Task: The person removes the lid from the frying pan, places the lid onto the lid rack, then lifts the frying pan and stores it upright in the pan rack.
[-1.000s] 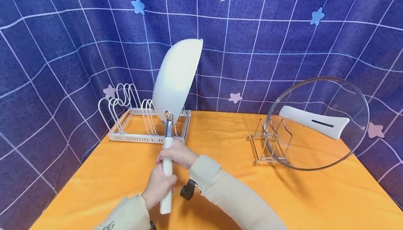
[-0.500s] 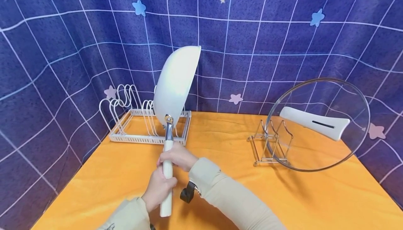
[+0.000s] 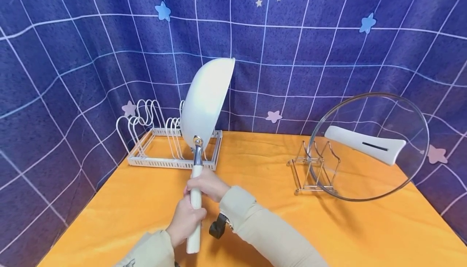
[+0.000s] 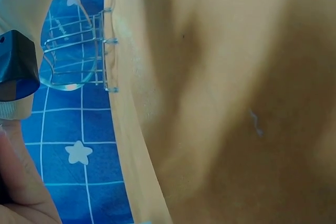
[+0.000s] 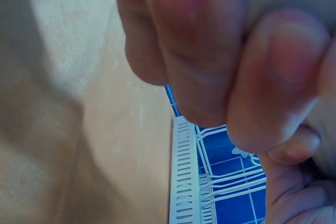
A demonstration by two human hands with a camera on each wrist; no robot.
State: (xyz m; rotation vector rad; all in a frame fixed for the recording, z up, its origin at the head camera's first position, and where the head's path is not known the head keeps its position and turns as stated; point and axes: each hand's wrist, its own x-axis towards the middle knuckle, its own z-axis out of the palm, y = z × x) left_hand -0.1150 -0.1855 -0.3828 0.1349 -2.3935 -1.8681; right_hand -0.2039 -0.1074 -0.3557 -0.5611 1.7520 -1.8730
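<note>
A white wok (image 3: 206, 100) is held up on its side in the head view, its bowl at the top and its open face turned right. My left hand (image 3: 185, 220) grips the lower part of its white handle. Higher on that handle, just below the metal neck, my right hand (image 3: 208, 183) holds on. The bowl stands in front of the right part of a white dish rack (image 3: 160, 162) and hides some of it; whether they touch, I cannot tell. Curled fingers (image 5: 194, 45) fill the upper right wrist view, with the rack beyond.
At the right, a small wire rack (image 3: 315, 188) holds a large glass lid (image 3: 386, 181) upright, its white handle (image 3: 365, 143) facing forward. An orange cloth (image 3: 255, 157) covers the table. A blue patterned curtain (image 3: 284, 76) hangs behind and at both sides.
The wok has sunk a little, its rim lower against the curtain. Both hands keep their grip on the handle. The whole head view has shifted slightly too.
</note>
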